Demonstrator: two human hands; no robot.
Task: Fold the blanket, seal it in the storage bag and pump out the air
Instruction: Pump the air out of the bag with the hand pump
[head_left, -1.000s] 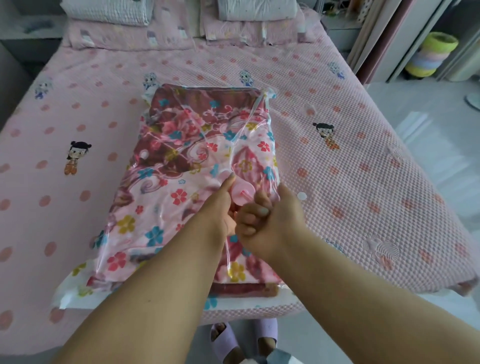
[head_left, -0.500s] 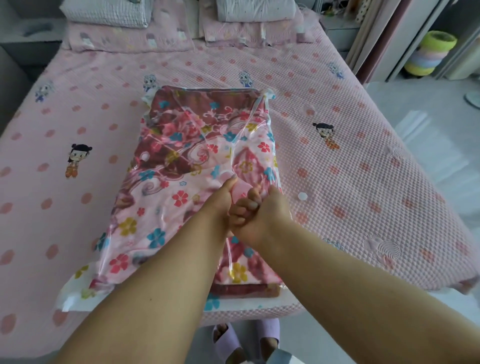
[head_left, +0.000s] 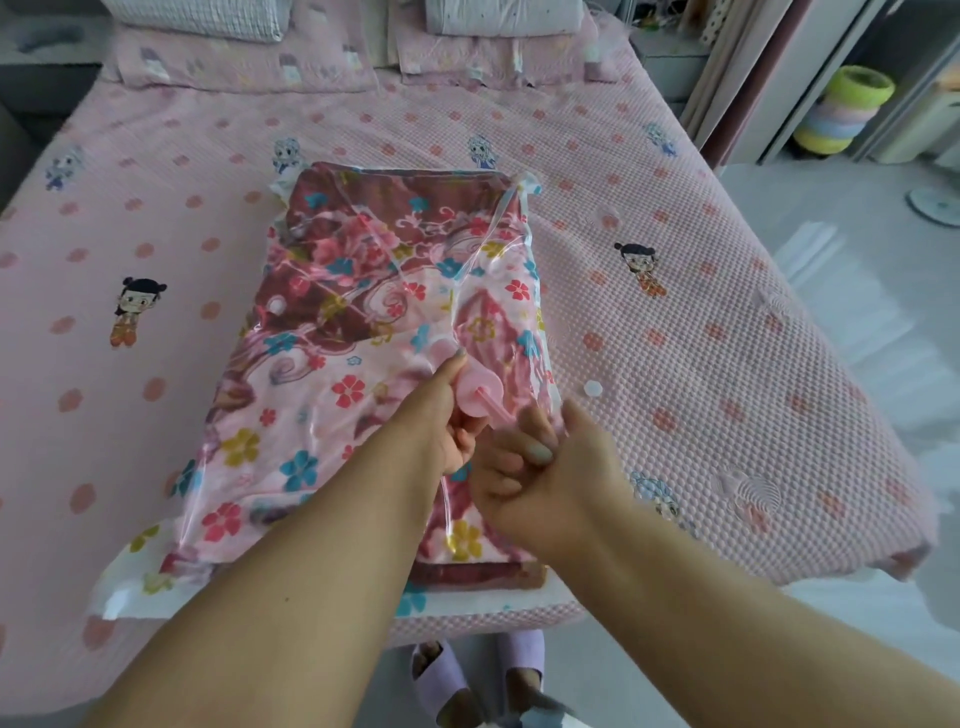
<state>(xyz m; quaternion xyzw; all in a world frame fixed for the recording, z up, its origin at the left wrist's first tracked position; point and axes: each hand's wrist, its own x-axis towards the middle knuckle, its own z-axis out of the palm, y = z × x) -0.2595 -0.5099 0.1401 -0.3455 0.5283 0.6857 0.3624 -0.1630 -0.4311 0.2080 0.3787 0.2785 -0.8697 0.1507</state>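
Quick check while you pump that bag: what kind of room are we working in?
Most likely a home bedroom. The storage bag lies on a bed with a pink cartoon-print cover, pillows sit at the head end, and slippered feet stand on a pale floor beside it.

both forearms bare, no sleeves in view. left hand (head_left: 451, 415) and right hand (head_left: 545, 478) without rings, watch or bracelets. pale polish on nails. feet at bottom edge in lilac open-toe slippers (head_left: 441, 686), broad strap over each.
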